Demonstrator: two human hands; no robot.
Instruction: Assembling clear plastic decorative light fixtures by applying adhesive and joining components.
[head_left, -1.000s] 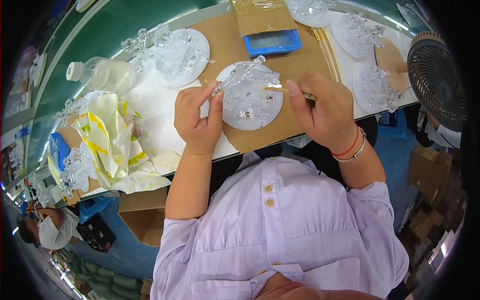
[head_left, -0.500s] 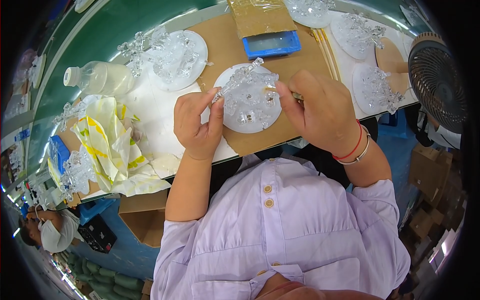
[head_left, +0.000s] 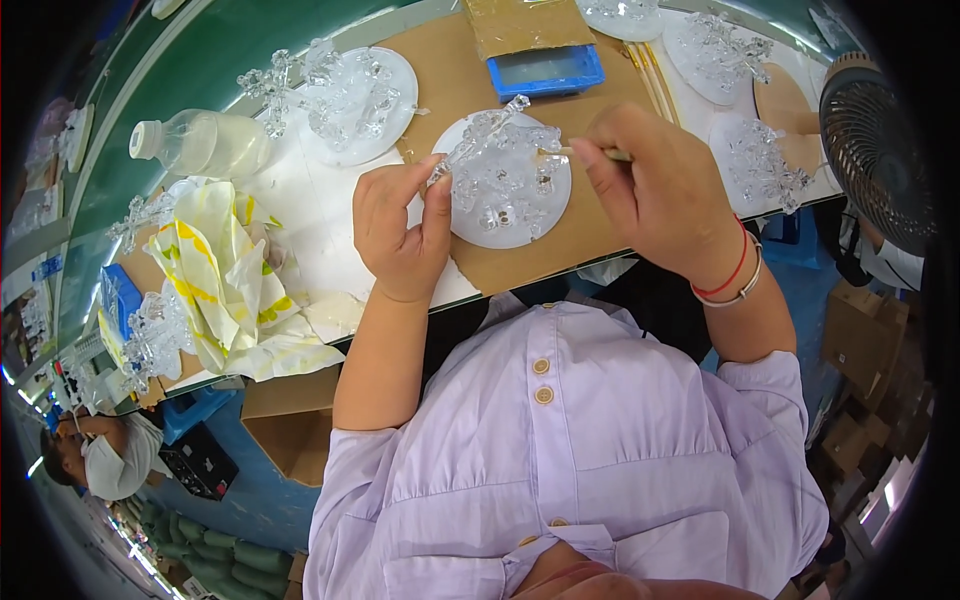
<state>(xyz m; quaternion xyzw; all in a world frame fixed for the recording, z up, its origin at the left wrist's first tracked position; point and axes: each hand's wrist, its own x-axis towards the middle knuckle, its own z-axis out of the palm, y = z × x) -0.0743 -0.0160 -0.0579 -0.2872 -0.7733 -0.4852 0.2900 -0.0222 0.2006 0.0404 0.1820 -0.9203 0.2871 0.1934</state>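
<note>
Nearest to the person, the left hand (head_left: 400, 235) is closed around the lower end of a clear crystal piece (head_left: 478, 140), pinched between thumb and fingers. The long axis of the piece runs from this hand up and to the right, so its far tip lies over the round white plate (head_left: 470, 215) on the brown cardboard sheet (head_left: 560, 240). The right hand (head_left: 665, 195) is on the right side, its fingers closed on a thin stick (head_left: 575, 152) whose tip points left toward the crystal piece and lies just beside it. The plate holds several small clear crystal parts.

Farther away on the worktop (head_left: 200, 70), a blue tray (head_left: 545, 70) holds a pale liquid or paste; I cannot tell which. To the far left stands a second plate (head_left: 395, 125) with clear ornaments, and a plastic bottle (head_left: 205, 145) lies on its side.
</note>
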